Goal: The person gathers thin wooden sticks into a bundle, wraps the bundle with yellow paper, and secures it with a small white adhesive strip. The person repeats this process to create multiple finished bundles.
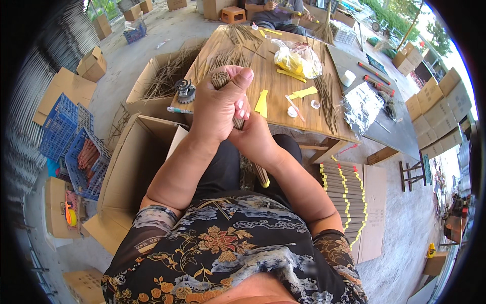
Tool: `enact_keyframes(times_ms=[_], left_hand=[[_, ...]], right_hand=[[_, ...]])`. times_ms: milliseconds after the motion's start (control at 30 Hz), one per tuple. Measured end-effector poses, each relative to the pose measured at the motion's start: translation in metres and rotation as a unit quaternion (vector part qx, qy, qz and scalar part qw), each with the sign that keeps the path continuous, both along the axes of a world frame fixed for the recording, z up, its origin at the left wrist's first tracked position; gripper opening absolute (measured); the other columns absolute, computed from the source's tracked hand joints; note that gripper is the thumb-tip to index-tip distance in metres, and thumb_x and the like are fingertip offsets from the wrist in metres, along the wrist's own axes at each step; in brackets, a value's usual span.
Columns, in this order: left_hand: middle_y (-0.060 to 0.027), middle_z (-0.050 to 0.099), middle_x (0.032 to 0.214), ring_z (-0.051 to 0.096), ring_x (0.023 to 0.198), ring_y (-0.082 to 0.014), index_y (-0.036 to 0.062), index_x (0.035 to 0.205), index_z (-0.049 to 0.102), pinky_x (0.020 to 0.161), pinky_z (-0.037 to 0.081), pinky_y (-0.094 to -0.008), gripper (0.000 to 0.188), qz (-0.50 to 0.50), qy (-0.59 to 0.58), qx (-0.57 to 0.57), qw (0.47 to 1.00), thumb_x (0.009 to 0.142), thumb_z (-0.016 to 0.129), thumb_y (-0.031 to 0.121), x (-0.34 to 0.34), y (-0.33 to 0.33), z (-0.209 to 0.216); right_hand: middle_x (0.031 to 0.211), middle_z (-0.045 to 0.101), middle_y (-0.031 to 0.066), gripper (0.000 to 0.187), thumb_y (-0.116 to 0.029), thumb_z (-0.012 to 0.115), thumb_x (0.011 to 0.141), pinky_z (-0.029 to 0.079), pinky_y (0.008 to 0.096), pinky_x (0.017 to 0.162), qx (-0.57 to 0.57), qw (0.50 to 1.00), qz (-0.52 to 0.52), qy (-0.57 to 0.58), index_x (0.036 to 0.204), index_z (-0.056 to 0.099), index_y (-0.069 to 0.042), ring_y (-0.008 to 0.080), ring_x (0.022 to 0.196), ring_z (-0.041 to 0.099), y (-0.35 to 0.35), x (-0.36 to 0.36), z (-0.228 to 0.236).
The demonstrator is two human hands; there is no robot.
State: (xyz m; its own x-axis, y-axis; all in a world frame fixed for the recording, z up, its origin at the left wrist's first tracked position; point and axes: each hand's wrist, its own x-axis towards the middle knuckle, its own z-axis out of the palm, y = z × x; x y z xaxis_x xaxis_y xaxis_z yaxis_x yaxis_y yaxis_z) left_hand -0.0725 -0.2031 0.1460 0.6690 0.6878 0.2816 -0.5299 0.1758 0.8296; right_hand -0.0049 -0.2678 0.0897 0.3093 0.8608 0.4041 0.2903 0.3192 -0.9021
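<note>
A bundle of brown incense sticks (pixel 219 79) is gripped in both hands above my lap, its round packed end facing up. My left hand (pixel 216 104) wraps around the upper part, thumb across the front. Just below it my right hand (pixel 254 136) closes around the same bundle. The lower end, with a yellow band (pixel 266 183), shows beneath my right wrist. Loose sticks (pixel 230 55) lie on the wooden table (pixel 253 105) ahead, with yellow paper strips (pixel 261 103) and a clear plastic bag (pixel 297 58) holding yellow pieces. My fingers hide the bundle's middle.
An open cardboard box (pixel 129 167) stands at my left, and another box (pixel 139 99) with loose sticks lies beyond it. Finished-looking banded bundles (pixel 344 195) lie in a row at my right. Blue crates (pixel 83 167) sit far left. Another person (pixel 276 12) sits across the table.
</note>
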Motion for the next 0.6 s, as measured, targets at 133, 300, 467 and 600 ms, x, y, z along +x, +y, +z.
enact_keyframes(times_ms=[133, 300, 467, 600], left_hand=[[0.0005, 0.047, 0.052, 0.042, 0.040, -0.0054, -0.0031, 0.092, 0.052, 0.037, 0.035, -0.0197, 0.032, 0.070, 0.012, 0.048, 0.996, 0.078, 0.066, 0.023, 0.003, -0.006, 0.002], [-0.0048, 0.059, 0.074, 0.057, 0.068, -0.0107, -0.0074, 0.110, 0.046, 0.068, 0.046, -0.0227, 0.050, -0.009, -0.035, 0.125, 0.992, 0.075, 0.070, 0.020, -0.003, 0.000, -0.006], [-0.0034, 0.058, 0.074, 0.056, 0.066, -0.0104, -0.0052, 0.100, 0.053, 0.063, 0.046, -0.0217, 0.036, -0.006, 0.027, 0.121, 0.992, 0.078, 0.067, 0.020, -0.010, -0.006, -0.010], [-0.0015, 0.055, 0.069, 0.053, 0.060, -0.0071, -0.0023, 0.089, 0.056, 0.056, 0.044, -0.0196, 0.025, -0.028, 0.016, 0.097, 0.995, 0.081, 0.063, 0.020, -0.013, -0.008, -0.006]], right_hand=[[0.078, 0.061, 0.0104, 0.024, -0.006, 0.061, 0.073, 0.046, 0.0292, 0.071, -0.018, 1.000, -0.002, -0.010, 0.094, 0.053, 0.002, 0.0135, 0.078, 0.057, 0.000, 0.003, 0.002], [0.068, 0.054, -0.0033, 0.009, -0.004, 0.059, 0.076, 0.041, 0.0213, 0.057, -0.031, 0.998, 0.046, 0.006, 0.083, 0.055, 0.000, 0.0038, 0.067, 0.048, -0.007, 0.007, 0.012], [0.088, 0.059, 0.0098, 0.033, -0.004, 0.061, 0.071, 0.045, 0.0279, 0.071, 0.008, 0.998, 0.055, -0.017, 0.102, 0.049, -0.001, 0.0143, 0.084, 0.056, -0.007, 0.005, 0.006], [0.088, 0.058, 0.0084, 0.037, -0.007, 0.064, 0.070, 0.045, 0.0282, 0.075, 0.022, 0.999, 0.033, -0.020, 0.102, 0.047, -0.002, 0.0146, 0.086, 0.055, -0.007, 0.005, 0.004]])
